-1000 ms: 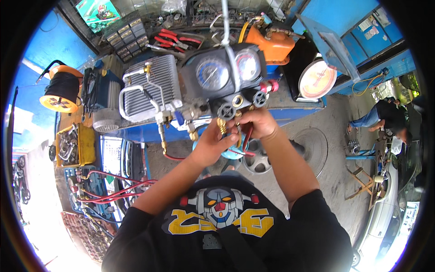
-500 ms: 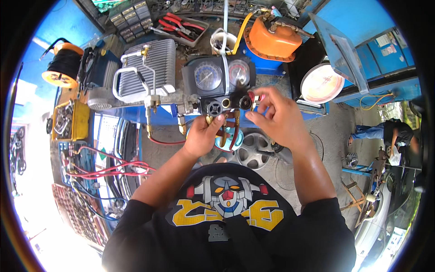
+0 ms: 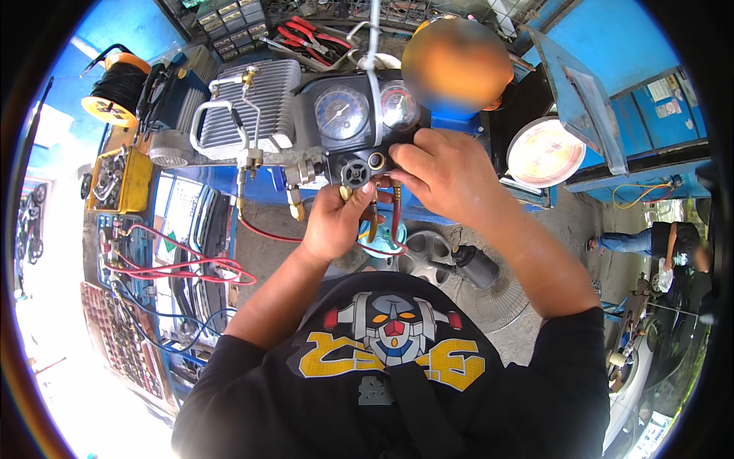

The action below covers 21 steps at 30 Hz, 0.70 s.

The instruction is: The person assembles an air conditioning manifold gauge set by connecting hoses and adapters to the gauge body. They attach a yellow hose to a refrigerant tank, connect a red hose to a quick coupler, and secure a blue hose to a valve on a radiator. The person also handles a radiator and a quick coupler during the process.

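A black gauge manifold [image 3: 312, 122] with two round dials hangs from a pale strap [image 3: 374, 84] at the bench edge. The left dial [image 3: 342, 114] has a blue ring, the right dial [image 3: 399, 105] a red one. My left hand [image 3: 334, 222] is closed around the manifold's lower side, its thumb just under the black left valve knob [image 3: 355, 174]. On the right end, my right hand [image 3: 451, 172] has its fingers closed over the right valve knob, which they hide. Between the hands shows a round brass port [image 3: 376, 161]. Brass fittings and a red hose [image 3: 396, 203] hang below.
Left of the manifold, a finned metal unit [image 3: 267, 96] carries metal pipes. Red-handled pliers [image 3: 313, 38] lie in a tray behind. A white round lid [image 3: 544, 151] stands at the right. Below are a wheel cover [image 3: 428, 252] and a fan [image 3: 489, 302]. Another person [image 3: 657, 239] is far right.
My right hand has moved left from beside the manifold, and its spread fingers have closed over the right knob. My left hand keeps its hold. The view has shifted slightly.
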Tool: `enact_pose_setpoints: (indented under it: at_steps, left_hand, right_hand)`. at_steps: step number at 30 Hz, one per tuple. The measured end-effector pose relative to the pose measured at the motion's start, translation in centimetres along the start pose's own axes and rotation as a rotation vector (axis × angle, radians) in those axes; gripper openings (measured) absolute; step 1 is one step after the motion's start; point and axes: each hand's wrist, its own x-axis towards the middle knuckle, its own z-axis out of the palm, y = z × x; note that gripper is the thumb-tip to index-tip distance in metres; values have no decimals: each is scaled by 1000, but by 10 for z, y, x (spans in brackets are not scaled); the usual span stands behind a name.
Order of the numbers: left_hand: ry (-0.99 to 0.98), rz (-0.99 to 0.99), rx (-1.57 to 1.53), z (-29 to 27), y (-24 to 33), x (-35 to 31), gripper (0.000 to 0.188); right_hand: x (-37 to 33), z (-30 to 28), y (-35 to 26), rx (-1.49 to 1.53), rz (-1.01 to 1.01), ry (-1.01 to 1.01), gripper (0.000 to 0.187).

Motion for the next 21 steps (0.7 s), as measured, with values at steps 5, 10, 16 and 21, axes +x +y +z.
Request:
enact_pose_setpoints:
  at_steps: [5, 10, 16, 21]
  left_hand:
    - [88, 19, -32, 4, -6, 2, 38]
    - [100, 33, 82, 6, -14, 4, 29]
    - [162, 200, 166, 6, -19, 13, 23]
    - [207, 180, 236, 3, -20, 15, 24]
  right_hand:
    - [9, -23, 5, -18, -229, 14, 23]
    - [21, -19, -24, 90, -96, -12, 40]
    - [34, -2, -31, 4, 91, -177, 40]
    - [40, 0, -45, -124, 265, -258, 43]
